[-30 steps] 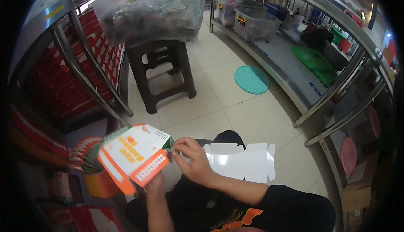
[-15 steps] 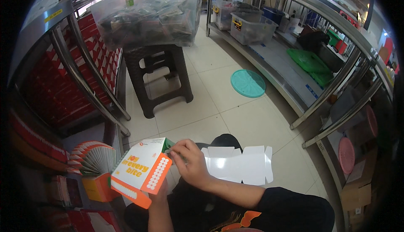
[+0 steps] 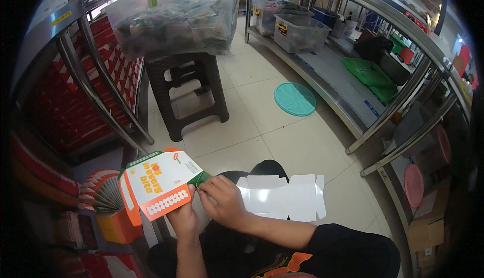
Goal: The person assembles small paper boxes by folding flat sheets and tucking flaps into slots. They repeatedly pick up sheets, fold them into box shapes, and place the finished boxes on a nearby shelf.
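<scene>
A partly folded cardboard food box, white with yellow lettering, orange side flaps and green panels, is tilted up in front of me. My left hand grips its near right edge, thumb up by the orange flap and the other fingers mostly hidden. Close beside it, the fingers of my right hand pinch at the green flap on the box's right side. An unfolded box blank lies white side up by my lap, to the right of my right forearm.
Fanned box blanks and an orange carton sit at left. Ahead, a dark plastic stool carries a clear tub full of packets. A teal lid lies on the tiles; a metal shelf runs along the right.
The box has turned and shifted left, its printed face now rotated and its orange flaps spread outward. Both hands stay on it; more of my left hand shows.
</scene>
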`<state>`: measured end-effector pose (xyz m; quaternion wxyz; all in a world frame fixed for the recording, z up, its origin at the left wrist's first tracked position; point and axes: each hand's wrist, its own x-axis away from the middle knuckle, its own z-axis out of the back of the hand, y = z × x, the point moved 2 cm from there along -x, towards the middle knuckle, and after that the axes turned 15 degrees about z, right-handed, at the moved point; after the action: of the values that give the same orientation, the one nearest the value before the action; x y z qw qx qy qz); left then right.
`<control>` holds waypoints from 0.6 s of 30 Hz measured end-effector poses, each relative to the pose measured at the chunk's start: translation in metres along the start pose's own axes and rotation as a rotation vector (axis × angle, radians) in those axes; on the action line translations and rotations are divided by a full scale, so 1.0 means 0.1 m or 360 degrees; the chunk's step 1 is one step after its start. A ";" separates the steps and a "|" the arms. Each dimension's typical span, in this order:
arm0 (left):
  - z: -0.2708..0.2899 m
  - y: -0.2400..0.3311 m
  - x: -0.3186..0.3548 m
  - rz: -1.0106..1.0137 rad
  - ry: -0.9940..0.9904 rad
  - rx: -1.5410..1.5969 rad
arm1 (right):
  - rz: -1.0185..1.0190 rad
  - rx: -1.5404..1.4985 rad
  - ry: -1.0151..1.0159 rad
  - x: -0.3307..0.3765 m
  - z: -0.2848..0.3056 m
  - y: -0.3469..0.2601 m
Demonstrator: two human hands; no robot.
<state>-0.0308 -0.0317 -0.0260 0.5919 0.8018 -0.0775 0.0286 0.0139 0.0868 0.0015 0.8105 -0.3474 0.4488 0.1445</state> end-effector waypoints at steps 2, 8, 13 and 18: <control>0.00 0.00 0.00 -0.0048 -0.0034 0.0010 | -0.0089 -0.0093 0.0113 -0.01 0.03 0.01; -0.05 -0.07 0.02 0.0089 -0.0090 0.0152 | -0.0143 -0.0132 0.0163 -0.07 0.03 0.08; -0.02 -0.01 0.05 0.0043 -0.0037 -0.0144 | 0.0019 0.0046 -0.0013 -0.03 0.03 0.05; -0.05 0.05 0.09 -0.0050 -0.0022 -0.0308 | -0.0220 -0.0220 0.0213 0.00 0.05 0.05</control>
<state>-0.0226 -0.0294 -0.0188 0.6665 0.7421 -0.0714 0.0060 0.0140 0.0938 0.0006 0.7608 -0.4414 0.4660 0.0954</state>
